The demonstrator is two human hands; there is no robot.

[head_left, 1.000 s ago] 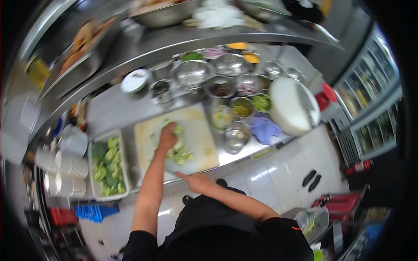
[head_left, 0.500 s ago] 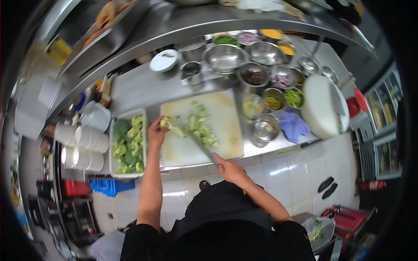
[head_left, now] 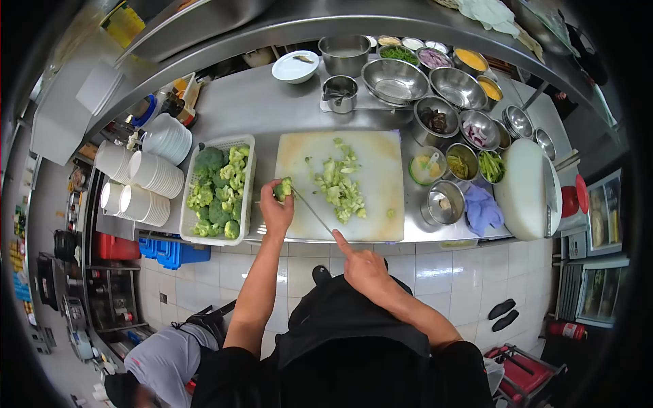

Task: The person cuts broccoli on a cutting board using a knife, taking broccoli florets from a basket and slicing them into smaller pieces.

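Observation:
My left hand (head_left: 276,211) grips a green broccoli floret (head_left: 282,190) at the left side of the white cutting board (head_left: 382,160). A long knife (head_left: 313,211) is in my right hand (head_left: 367,270), with the index finger stretched along it. Its blade slants up to the left, and the tip end meets or nearly meets the floret. Pale green chopped broccoli stems (head_left: 338,183) lie in a loose pile on the board, right of the blade. Left of the board stands a white plastic basket (head_left: 249,185) of broccoli florets (head_left: 219,207).
Stacked white bowls (head_left: 146,170) stand left of the basket. Steel bowls (head_left: 394,80) of ingredients crowd the back and right, near a blue cloth (head_left: 483,209) and a large white tub (head_left: 522,190). A steel shelf (head_left: 326,27) hangs overhead. Another person (head_left: 163,364) is behind, lower left.
The light stem piece that stretched from my left hand toward the knife no longer shows there. The blade tip is now at the floret. The view has shifted, and a person in grey shows more.

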